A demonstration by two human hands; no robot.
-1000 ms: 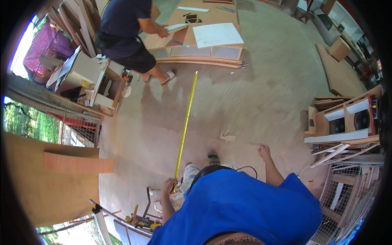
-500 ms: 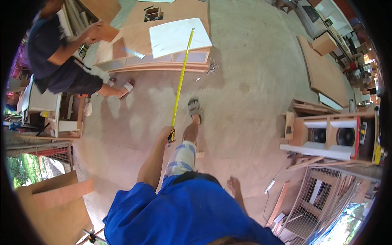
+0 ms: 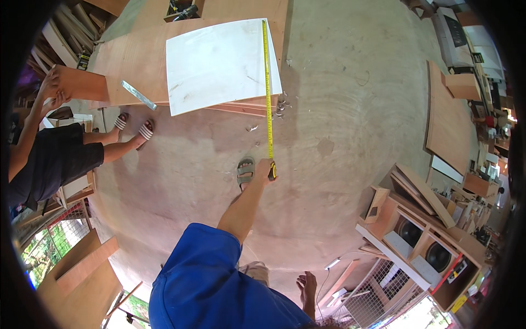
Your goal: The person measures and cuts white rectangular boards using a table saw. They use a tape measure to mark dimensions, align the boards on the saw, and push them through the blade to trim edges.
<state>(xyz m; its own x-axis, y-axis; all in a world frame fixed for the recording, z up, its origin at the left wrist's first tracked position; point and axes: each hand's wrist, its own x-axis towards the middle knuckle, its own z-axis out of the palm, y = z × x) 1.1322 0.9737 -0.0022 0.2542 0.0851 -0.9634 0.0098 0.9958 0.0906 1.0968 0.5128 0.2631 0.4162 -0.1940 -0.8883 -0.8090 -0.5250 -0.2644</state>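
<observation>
My left hand is wrapped round a black and yellow tape measure, held out ahead of me over the floor. Its yellow blade stretches straight away from the case and over a white panel, close to the panel's right side. The blade's tip reaches the far right corner. That panel lies on a large wooden workpiece and overhangs its near edge. Low and to the right, my right hand hangs in the air with fingers apart, holding nothing.
At the left a person grips a brown board beside a metal strip. A tray with a drill sits at the far edge. Right of me stand a speaker cabinet and a wire mesh frame; boards lean at lower left.
I have come closer to the white panel. My left hand has moved right with the tape measure, and less blade shows between hand and panel. The metal strip and the person appear farther left.
</observation>
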